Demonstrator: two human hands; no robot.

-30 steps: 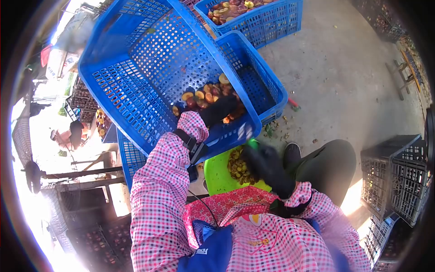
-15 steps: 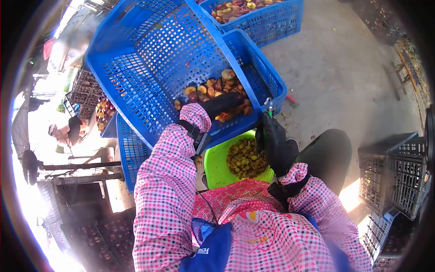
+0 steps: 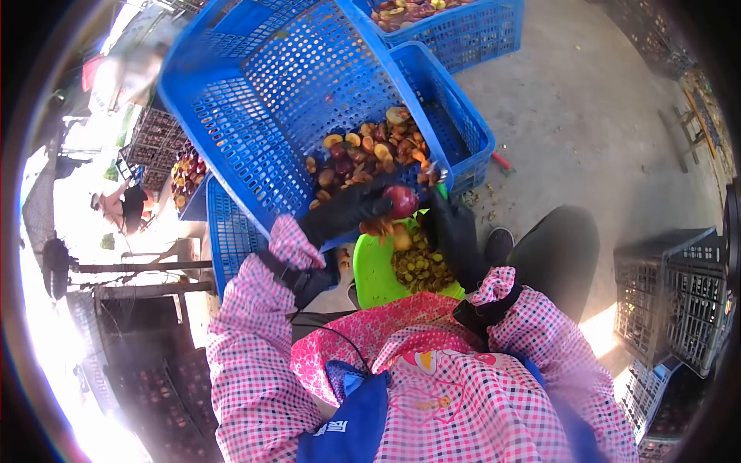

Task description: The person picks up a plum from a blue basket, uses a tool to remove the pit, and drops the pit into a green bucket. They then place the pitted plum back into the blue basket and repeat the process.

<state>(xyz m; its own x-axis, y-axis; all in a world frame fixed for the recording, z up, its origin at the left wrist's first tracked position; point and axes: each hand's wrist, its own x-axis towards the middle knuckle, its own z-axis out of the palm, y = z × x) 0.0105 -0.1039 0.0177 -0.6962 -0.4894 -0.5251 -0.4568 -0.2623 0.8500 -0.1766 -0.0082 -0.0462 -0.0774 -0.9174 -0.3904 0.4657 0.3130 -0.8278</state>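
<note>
My left hand (image 3: pixel 351 210), in a black glove, is closed around a round red plum-like fruit (image 3: pixel 401 201) at the front edge of the big tilted blue crate (image 3: pixel 301 85). Cut fruit pieces (image 3: pixel 370 150) with yellow flesh and dark red skin lie in the crate's low corner. My right hand (image 3: pixel 455 238), also gloved in black, grips a small green-handled tool (image 3: pixel 441 185) with a metal tip pointing up, just right of the fruit. Under both hands stands a lime green basin (image 3: pixel 372 270) holding small yellow-brown pieces (image 3: pixel 421 266).
Behind the big crate are a smaller blue crate (image 3: pixel 471 147) and another blue crate (image 3: pixel 486 35) filled with cut fruit. Black crates (image 3: pixel 668 297) stand at the right. A red-handled object (image 3: pixel 502 161) and scraps lie on the concrete floor (image 3: pixel 579 123). Another person (image 3: pixel 123 208) is at the far left.
My left hand has come back from the fruit pile toward the crate's front edge and now holds a red fruit. The right hand stays near the basin with the tool.
</note>
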